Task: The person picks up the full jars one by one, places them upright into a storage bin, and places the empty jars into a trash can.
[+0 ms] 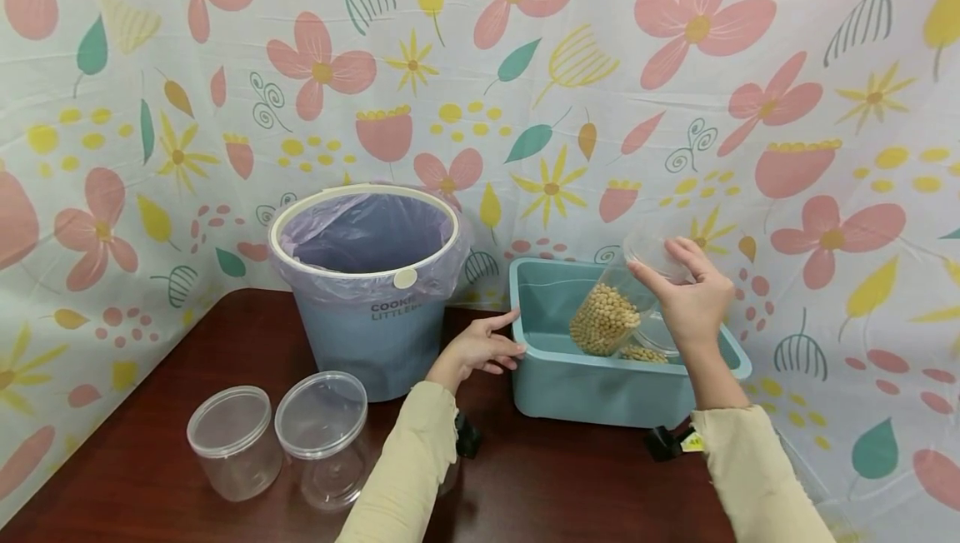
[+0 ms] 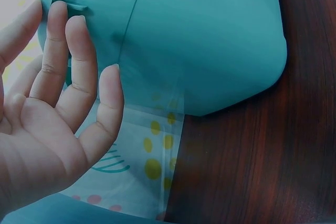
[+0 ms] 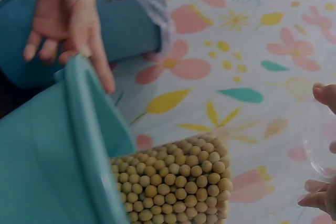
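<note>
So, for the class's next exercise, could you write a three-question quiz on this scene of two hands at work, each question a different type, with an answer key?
1. Multiple choice: how is the clear plastic jar of round beige beans held in the right hand?
A) upright
B) tilted
C) fully upside down

2. True or false: both hands hold that jar.

3. Fill in the blank: the light-blue round bucket is lined with a ____.

Key:
1. B; it leans over the teal rectangular plastic tub.
2. False; the left hand touches the tub's rim instead.
3. Translucent lilac plastic bag.
</note>
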`<state>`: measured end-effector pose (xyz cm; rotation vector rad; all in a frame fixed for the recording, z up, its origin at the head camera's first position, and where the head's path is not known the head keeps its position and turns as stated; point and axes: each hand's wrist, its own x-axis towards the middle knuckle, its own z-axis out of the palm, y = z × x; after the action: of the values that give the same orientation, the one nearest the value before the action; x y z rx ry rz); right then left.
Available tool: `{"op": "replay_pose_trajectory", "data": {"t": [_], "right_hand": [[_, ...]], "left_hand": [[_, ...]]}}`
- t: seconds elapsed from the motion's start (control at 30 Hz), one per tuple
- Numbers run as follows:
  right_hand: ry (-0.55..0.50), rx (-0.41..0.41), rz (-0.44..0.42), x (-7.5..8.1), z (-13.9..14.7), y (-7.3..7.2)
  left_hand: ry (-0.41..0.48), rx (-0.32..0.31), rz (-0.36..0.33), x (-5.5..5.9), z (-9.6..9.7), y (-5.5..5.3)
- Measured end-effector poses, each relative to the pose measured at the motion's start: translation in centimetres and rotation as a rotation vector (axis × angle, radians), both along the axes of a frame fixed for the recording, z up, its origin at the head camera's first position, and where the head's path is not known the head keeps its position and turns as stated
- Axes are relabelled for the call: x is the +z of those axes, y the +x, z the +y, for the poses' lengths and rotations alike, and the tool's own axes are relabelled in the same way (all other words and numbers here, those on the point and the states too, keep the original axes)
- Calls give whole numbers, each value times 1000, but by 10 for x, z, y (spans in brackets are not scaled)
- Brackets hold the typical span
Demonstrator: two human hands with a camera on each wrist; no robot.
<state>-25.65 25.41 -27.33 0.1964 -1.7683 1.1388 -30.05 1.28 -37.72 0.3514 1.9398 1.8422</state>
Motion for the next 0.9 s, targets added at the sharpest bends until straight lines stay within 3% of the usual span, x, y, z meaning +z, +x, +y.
{"op": "replay_pose_trajectory", "data": {"t": [0.03,0.1,0.23,0.27,0.47,0.7,0.9], "right_hand": [[-21,45,30,-7,3,-6],[-18,55,36,-14,2,-8],[25,26,11,-27,0,-10],[60,-21,-19,-27,-3,-7],[105,-32,-62,-42,-5,-10],[151,-46,-135,-64,-3,-13],[187,-41,-134,-81,-3,-15]], "left_hand": [[1,-1,3,0,0,0],[2,-3,4,0,0,0],[4,-3,0,0,0,1],[4,-2,-1,0,0,1],[10,0,4,0,0,0],[8,-22,6,23,-6,19],[5,-24,5,25,-6,20]]}}
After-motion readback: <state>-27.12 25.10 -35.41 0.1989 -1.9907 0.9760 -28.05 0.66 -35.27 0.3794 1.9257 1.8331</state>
